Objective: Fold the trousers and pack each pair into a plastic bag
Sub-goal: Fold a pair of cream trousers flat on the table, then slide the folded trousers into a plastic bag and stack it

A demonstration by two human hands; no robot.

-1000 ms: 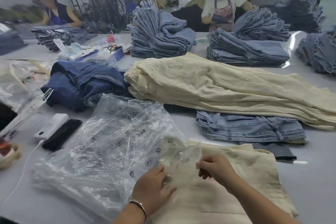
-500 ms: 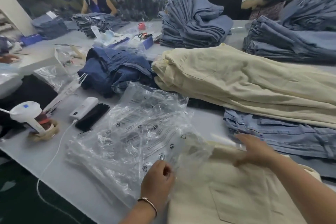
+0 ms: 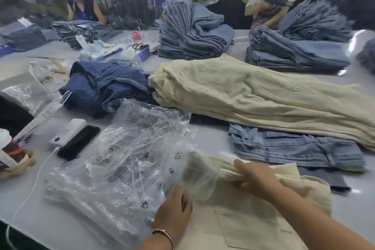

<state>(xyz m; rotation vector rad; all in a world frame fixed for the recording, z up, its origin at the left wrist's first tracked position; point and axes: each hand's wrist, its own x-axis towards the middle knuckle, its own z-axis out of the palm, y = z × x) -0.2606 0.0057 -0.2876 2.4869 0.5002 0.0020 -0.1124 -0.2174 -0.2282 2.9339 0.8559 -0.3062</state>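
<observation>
Big grey table (image 3: 203,138) in a workshop, covered in denim, with two other people working along the far side behind tall stacks of folded jeans (image 3: 192,32). We're at the near edge with a folded pair of cream trousers (image 3: 253,215) right in front of us. Our right hand (image 3: 257,176) is pinching the far left corner of the fold, fingers clamped on the layered cloth. Our left hand (image 3: 174,209), bracelet on the wrist, is curled shut on the mouth of a clear bag (image 3: 198,176), and that bag already covers the left corner of the trousers, so you see the cream cloth through the film. The rest of the pair is out in the open.

To the left of that lies a messy pile of bags (image 3: 121,158), printed with small warning symbols. Further left, a white power bank (image 3: 68,131) and a black phone (image 3: 79,141) lie side by side, touching, with a white cable (image 3: 34,184) running off toward the table edge. Behind the bags there's a heap of dark jeans (image 3: 105,85), and to the right a long pile of cream trousers (image 3: 263,95) lying over a light blue pair (image 3: 294,146).
</observation>
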